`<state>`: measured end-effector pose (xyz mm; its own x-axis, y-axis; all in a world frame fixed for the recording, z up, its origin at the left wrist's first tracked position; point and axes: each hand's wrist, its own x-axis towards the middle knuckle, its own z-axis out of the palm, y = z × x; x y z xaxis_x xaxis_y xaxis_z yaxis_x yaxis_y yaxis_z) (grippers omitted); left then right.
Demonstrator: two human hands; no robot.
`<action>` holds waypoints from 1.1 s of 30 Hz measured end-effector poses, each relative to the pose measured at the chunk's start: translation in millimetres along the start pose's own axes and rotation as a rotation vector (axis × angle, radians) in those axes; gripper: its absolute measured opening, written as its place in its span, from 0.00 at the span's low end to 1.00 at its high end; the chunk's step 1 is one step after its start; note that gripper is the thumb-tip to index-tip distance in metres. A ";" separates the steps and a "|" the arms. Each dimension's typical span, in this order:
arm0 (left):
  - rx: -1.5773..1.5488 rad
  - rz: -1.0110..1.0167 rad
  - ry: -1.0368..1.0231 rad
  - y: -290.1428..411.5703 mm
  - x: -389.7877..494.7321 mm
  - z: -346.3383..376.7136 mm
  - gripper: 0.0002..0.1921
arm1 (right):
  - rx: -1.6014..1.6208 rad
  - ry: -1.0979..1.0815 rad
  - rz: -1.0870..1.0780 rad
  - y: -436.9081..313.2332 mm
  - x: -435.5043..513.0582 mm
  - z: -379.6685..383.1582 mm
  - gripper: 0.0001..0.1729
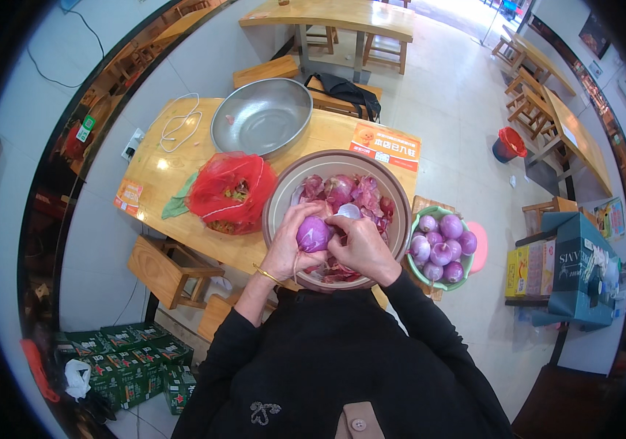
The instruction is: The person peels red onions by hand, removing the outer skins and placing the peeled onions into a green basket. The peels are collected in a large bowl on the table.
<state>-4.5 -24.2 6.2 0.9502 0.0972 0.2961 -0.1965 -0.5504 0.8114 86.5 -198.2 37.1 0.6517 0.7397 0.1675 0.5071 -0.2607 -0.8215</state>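
A peeled-looking red onion [313, 235] is held in my left hand [286, 237], above a large round basin [275, 200] near the table's front edge. Against the onion's right side, the fingertips of my right hand [367, 246] are pinched together; whether they grip a bit of skin cannot be told. Loose papery onion skins [369, 193] and an unpeeled red onion [339, 189] lie in the basin, with a small whitish curved piece just behind my right fingers. To the right, a green plastic colander [467, 264] holds several smooth purple onions [441, 253].
On the wooden table [181, 164] are a red mesh bag [231, 192], a green cloth [179, 198], a wide metal bowl [262, 118] and a white cable [181, 122]. Wooden stools [167, 271] stand at the left front. A pink stool [477, 247] is beside the colander.
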 end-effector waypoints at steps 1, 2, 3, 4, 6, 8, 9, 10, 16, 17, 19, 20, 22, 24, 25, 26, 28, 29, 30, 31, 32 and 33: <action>-0.024 -0.001 0.009 1.0 0.3 0.1 0.41 | 0.014 0.044 -0.020 0.8 -0.7 1.7 0.17; -0.047 -0.002 0.018 2.2 0.7 0.6 0.40 | 0.034 0.067 -0.013 2.1 -1.5 2.8 0.16; -0.064 -0.002 0.025 3.2 0.9 0.8 0.40 | 0.055 0.091 -0.005 4.3 -1.8 3.2 0.15; -0.105 -0.003 0.019 3.8 0.8 -1.0 0.39 | 0.079 0.119 -0.002 7.2 -1.4 3.6 0.14; -0.165 0.001 0.017 5.0 0.0 -4.4 0.38 | 0.140 0.168 -0.009 16.4 1.1 2.7 0.12; -0.564 -0.146 0.061 6.8 -3.5 -4.9 0.38 | 0.576 0.202 0.200 28.4 5.6 2.1 0.11; -0.759 -0.218 0.091 7.3 -5.7 -4.7 0.38 | 0.800 0.216 0.335 34.0 7.6 3.0 0.10; -0.911 -0.219 0.114 7.1 -6.9 -3.7 0.37 | 0.809 0.177 0.367 38.5 7.7 5.3 0.09; -1.752 -0.562 0.338 -0.4 -11.0 12.5 0.34 | 1.428 0.250 0.363 45.2 5.1 32.6 0.09; -1.866 -0.628 0.380 -1.6 -10.4 15.5 0.33 | 1.559 0.240 0.331 45.6 5.2 37.2 0.09; -1.847 -0.606 0.384 -1.8 -8.7 22.0 0.33 | 1.590 0.310 0.411 49.4 5.1 44.9 0.09; -1.832 -0.587 0.378 -0.8 -8.2 23.6 0.33 | 1.605 0.317 0.431 53.5 6.5 47.8 0.09; -1.699 -0.576 0.334 3.1 -8.7 22.9 0.33 | 1.576 0.354 0.460 66.1 9.0 49.3 0.09; -1.556 -0.507 0.273 8.0 -10.8 17.9 0.33 | 1.518 0.387 0.456 83.4 12.5 42.8 0.10; -1.477 -0.454 0.245 10.2 -13.9 11.5 0.34 | 1.490 0.543 0.483 93.3 14.9 34.7 0.09; -1.393 -0.383 0.207 11.3 -16.1 4.2 0.34 | 1.348 0.464 0.473 102.3 10.2 21.4 0.09; -1.393 -0.394 0.096 10.2 -18.5 -10.9 0.35 | 0.912 0.213 0.587 108.0 4.1 5.5 0.15; -1.404 -0.371 0.046 9.3 -19.9 -14.9 0.36 | 0.550 0.186 0.354 104.6 1.9 2.2 0.17; -1.462 -0.388 0.039 6.7 -18.1 -16.5 0.37 | 0.184 0.204 0.189 97.5 -0.4 1.0 0.20; -1.493 -0.413 0.043 5.4 -18.3 -16.0 0.37 | -0.201 0.169 0.076 87.6 -1.2 -1.1 0.22; -1.527 -0.438 0.054 3.3 -17.0 -14.7 0.37 | -0.085 0.152 0.025 77.2 1.5 -7.0 0.31; -1.564 -0.460 0.056 1.8 -16.5 -13.1 0.37 | 0.052 0.094 -0.028 65.1 4.0 -12.1 0.33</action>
<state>-23.6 -16.0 9.4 0.9921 0.0535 -0.1135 0.0123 0.8588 0.5122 129.0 -219.7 -9.1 0.6888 0.6844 0.2391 0.4973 -0.2060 -0.8428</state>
